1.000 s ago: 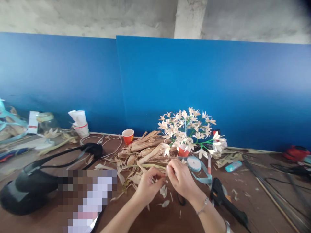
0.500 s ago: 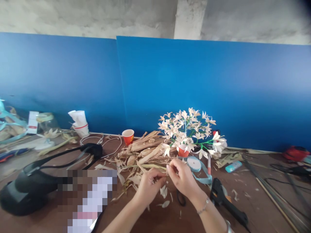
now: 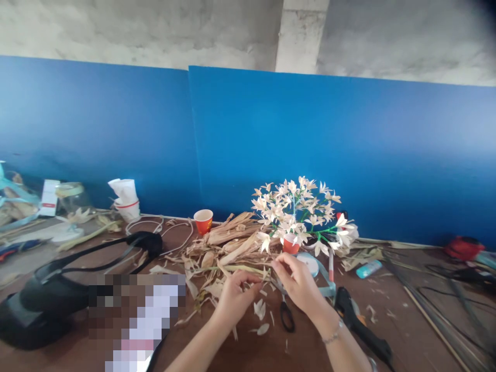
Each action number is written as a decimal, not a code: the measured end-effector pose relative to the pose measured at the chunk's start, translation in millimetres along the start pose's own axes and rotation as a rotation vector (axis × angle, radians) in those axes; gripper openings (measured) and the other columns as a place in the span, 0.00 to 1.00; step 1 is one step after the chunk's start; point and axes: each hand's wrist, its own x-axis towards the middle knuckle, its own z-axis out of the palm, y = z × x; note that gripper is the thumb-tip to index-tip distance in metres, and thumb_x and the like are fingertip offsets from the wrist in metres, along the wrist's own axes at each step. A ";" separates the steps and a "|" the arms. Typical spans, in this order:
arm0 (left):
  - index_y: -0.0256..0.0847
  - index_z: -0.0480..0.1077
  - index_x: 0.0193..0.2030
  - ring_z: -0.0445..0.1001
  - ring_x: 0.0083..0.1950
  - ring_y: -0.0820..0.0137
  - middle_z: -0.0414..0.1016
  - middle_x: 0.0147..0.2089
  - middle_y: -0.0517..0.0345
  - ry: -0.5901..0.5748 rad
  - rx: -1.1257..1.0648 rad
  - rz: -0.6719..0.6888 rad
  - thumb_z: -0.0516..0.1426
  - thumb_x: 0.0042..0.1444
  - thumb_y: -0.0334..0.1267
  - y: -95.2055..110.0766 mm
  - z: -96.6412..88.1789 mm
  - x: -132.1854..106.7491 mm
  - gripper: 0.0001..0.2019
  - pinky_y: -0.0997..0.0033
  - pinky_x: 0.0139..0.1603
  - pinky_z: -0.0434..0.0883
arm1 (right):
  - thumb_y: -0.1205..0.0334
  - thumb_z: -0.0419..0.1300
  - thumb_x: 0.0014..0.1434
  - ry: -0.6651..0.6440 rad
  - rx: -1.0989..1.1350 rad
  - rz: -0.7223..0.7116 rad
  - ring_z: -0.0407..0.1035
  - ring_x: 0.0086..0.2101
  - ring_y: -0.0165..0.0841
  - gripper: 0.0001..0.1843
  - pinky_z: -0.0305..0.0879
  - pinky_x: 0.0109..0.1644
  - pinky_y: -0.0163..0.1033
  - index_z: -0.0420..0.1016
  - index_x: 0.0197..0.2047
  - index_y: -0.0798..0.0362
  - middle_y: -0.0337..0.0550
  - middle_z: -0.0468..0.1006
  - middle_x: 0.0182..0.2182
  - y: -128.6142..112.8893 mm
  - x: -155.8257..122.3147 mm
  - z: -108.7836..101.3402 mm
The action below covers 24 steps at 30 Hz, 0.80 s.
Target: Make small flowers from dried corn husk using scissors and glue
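2 bare forearms (image 3: 199,338) angled inward. Left hand (image 3: 237,295): fingers (image 3: 248,278) curled, thumb near index. Right hand (image 3: 297,281): fingers bent too. Hands close, small gap between.

Blue panels (image 3: 333,129) stand before a grey wall (image 3: 155,33).

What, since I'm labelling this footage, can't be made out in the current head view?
All in the head view:
- Left hand and right hand: anything pinched is too small to tell.
- Scissors: partly covered by the right hand.
- Ribbon roll: partly behind the right hand.
- Phone-like object: masked by pixelation, cut off by the bottom edge.
- Red object far right: too blurred to identify.
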 end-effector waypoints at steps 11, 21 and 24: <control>0.37 0.73 0.24 0.66 0.29 0.72 0.73 0.24 0.60 -0.022 -0.512 -0.313 0.63 0.41 0.45 4.7 3.3 0.1 0.12 0.74 0.35 0.61 | 0.68 0.54 0.45 -0.264 -0.866 0.661 0.70 0.39 0.50 0.12 0.63 0.38 0.48 0.67 0.37 0.56 0.54 0.74 0.35 57.5 -88.6 -71.9; 0.38 0.72 0.24 0.66 0.31 0.73 0.72 0.25 0.61 -0.058 -0.609 -0.336 0.64 0.40 0.43 6.6 2.9 -2.2 0.10 0.76 0.36 0.60 | 0.66 0.51 0.50 -0.158 -0.882 0.763 0.71 0.41 0.48 0.19 0.63 0.40 0.49 0.61 0.47 0.60 0.59 0.74 0.39 78.2 -118.2 -54.9; 0.38 0.72 0.24 0.66 0.31 0.73 0.72 0.25 0.61 -0.058 -0.611 -0.334 0.63 0.41 0.43 4.4 3.3 -1.7 0.10 0.76 0.36 0.60 | 0.66 0.48 0.52 -0.109 -0.840 0.695 0.72 0.38 0.46 0.13 0.63 0.38 0.47 0.63 0.43 0.54 0.53 0.76 0.35 77.2 -116.6 -60.8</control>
